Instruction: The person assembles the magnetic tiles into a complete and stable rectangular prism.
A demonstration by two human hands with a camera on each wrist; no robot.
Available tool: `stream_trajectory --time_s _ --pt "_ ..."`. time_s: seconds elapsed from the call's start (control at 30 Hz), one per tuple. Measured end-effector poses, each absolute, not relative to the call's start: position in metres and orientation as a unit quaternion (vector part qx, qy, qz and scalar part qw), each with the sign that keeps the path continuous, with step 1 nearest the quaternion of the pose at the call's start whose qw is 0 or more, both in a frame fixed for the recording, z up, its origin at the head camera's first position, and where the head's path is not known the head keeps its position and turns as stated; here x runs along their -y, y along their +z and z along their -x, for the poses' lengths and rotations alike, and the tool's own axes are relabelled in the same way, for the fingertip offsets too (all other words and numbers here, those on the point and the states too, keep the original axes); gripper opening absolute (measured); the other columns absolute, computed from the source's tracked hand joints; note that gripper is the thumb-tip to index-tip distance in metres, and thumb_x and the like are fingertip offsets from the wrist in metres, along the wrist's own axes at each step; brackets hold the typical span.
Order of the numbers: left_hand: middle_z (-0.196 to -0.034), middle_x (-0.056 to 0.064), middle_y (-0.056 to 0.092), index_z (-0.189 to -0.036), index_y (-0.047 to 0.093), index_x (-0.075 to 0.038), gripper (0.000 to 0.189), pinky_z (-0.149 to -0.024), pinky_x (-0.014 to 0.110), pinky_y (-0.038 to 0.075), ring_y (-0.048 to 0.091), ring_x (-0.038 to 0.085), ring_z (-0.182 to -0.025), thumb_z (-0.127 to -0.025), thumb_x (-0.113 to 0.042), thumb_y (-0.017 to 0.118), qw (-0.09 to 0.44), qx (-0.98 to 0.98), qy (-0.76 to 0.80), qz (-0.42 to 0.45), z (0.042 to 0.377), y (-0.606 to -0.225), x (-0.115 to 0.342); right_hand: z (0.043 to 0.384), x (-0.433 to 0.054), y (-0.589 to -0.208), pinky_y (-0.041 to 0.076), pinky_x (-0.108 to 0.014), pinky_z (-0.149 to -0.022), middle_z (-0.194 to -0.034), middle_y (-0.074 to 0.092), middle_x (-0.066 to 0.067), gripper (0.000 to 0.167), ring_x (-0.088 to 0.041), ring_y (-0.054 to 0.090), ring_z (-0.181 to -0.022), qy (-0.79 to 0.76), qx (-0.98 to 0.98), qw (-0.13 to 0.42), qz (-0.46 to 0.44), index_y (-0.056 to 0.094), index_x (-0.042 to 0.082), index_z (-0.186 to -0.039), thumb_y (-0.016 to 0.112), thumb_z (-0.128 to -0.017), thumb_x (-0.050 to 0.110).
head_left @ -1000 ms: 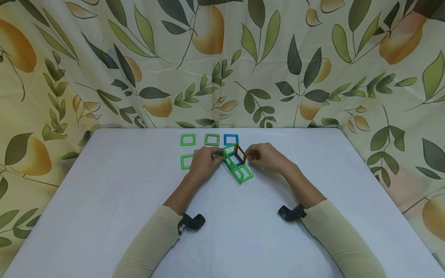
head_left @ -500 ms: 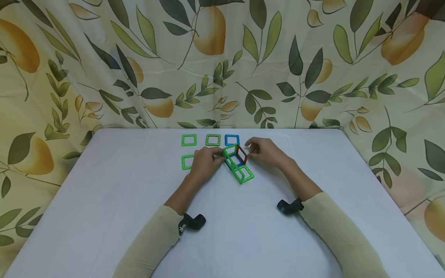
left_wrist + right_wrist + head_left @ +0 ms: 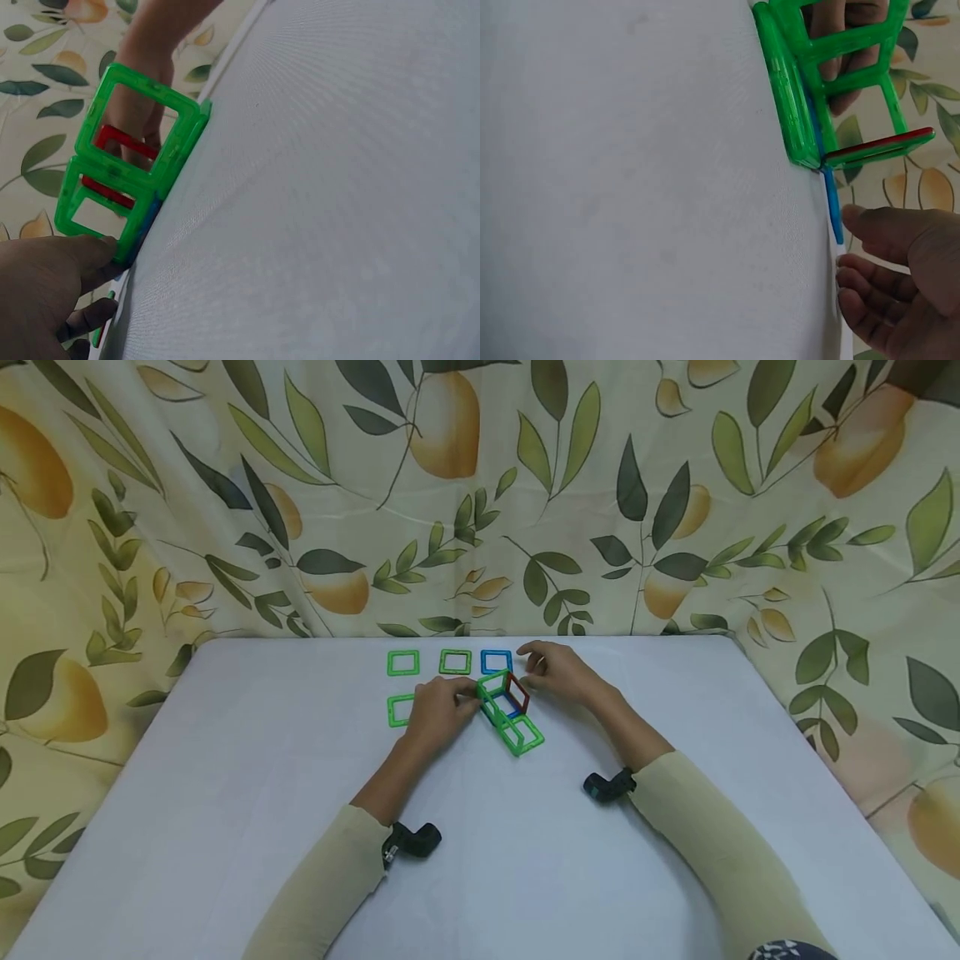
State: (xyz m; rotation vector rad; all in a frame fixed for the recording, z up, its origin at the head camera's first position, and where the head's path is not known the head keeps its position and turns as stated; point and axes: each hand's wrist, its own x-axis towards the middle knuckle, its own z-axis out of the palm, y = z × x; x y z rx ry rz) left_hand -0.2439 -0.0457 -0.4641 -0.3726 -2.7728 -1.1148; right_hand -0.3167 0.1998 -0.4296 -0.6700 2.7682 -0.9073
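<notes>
The left hand (image 3: 437, 714) pinches the frame structure (image 3: 124, 172), partly covering one of three green frames (image 3: 403, 652) to its left. The right hand (image 3: 562, 672), fingers loose, is near the blue frame (image 3: 497, 652) behind it. Patterned cloth (image 3: 480, 552) backs the white table (image 3: 480, 877).

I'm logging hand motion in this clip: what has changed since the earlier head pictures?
The right hand has moved forward from beside the red frame of the structure, toward the loose blue frame; whether it touches that is unclear. The left hand stays at the structure, and the loose green frames lie as before.
</notes>
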Motion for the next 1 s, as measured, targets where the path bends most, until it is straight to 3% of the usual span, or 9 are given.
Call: stream_trajectory --time_s 0.57,0.83,1.0 --pt "-0.112 -0.004 0.079 -0.122 0.078 -0.018 0.027 -0.095 0.045 0.039 0.066 0.014 -0.094 -0.095 -0.02 0.081 0.059 0.923 -0.362 0.118 0.243 -0.463 0.049 0.338 -0.183 -0.434 0.048 -0.039 -0.078 -0.1 0.064 -0.014 0.055 -0.027 0.057 -0.087 -0.271 -0.931 0.077 0.231 0.054 0.0 -0.149 0.073 -0.1 0.017" --pt "-0.112 -0.003 0.079 -0.123 0.078 -0.018 0.03 -0.091 0.044 0.039 0.065 0.015 -0.091 -0.094 -0.02 0.083 0.063 0.924 -0.356 0.122 0.244 -0.462 0.048 0.34 -0.178 -0.433 0.043 -0.037 -0.072 -0.089 0.062 -0.011 0.047 -0.026 0.054 -0.081 -0.25 -0.94 0.062 0.226 0.063 0.002 -0.144 0.072 -0.1 0.018" --pt "-0.111 -0.004 0.079 -0.122 0.079 -0.019 0.029 -0.091 0.044 0.038 0.065 0.014 -0.09 -0.094 -0.02 0.083 0.061 0.925 -0.356 0.12 0.244 -0.463 0.049 0.341 -0.176 -0.435 0.047 -0.04 -0.076 -0.094 0.064 -0.014 0.04 -0.028 0.056 -0.086 -0.259 -0.938 0.057 0.224 0.068 0.001 -0.136 0.075 -0.098 0.012"
